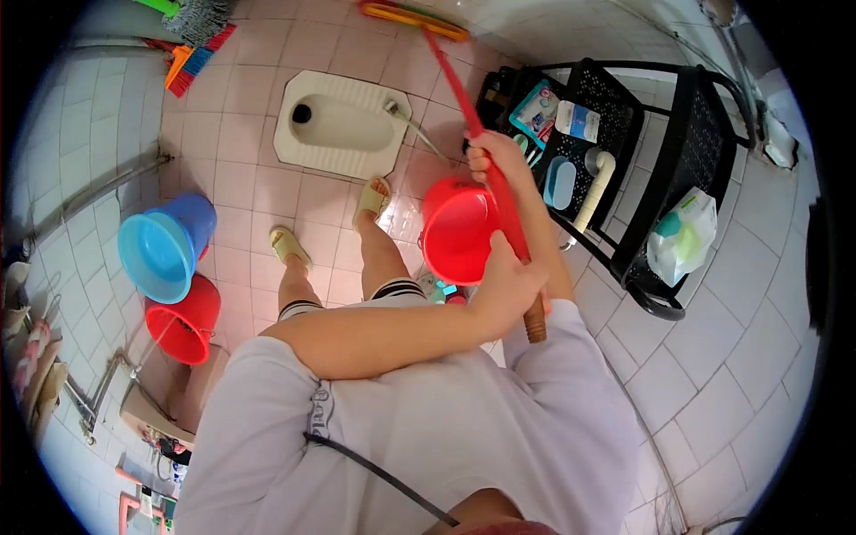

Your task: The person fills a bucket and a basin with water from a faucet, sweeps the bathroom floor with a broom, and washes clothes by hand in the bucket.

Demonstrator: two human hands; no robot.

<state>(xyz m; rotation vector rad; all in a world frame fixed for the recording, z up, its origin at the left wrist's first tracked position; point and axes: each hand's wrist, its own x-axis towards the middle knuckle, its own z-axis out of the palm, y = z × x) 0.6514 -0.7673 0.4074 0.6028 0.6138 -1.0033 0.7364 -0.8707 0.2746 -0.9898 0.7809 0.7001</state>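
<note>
A long red pole slants from near my chest to the far wall, its brown threaded end closest to me. My right hand is wrapped round it at mid-length. Lower down, my left hand grips it near the threaded end, thumb lying along the shaft. The pole's far tip meets an orange-and-yellow strip-shaped head by the wall; I cannot tell whether the two are joined. Beneath my hands, a red bucket stands on the floor, partly covered by my left hand.
A squat toilet is set in the pink tiled floor ahead. To the right stands a black shelf rack holding a brush, boxes and a packet. Blue basins and another red bucket are at left; a broom and mop lean beyond.
</note>
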